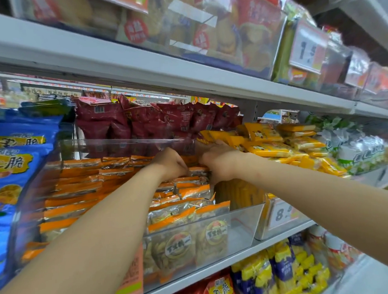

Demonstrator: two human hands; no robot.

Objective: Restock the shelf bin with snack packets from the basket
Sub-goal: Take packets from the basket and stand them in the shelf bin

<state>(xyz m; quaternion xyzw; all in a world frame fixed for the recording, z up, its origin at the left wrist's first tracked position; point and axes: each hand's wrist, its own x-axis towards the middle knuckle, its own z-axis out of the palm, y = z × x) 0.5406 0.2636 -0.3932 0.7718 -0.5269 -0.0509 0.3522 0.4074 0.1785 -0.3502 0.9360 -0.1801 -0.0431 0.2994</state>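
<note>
Orange pkts (pixel 191 190): seating them, bin (pixel 238 221) far end.
L hand (pixel 171 164): fingers curled on pkts.
R hand (pixel 221 163): fingers hidden, can't tell.
Next: prob. more from basket.

Grey metal store shelves (pixel 138 66), crowded stock, blue bags (pixel 12 158) left, price tag (pixel 305 47) upper right

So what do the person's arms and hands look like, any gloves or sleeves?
No gloves, no sleeves in view. The left hand and right hand are bare, and so are the left forearm and right forearm. No watch, bracelet or ring shows, though the fingers are partly hidden.
</note>
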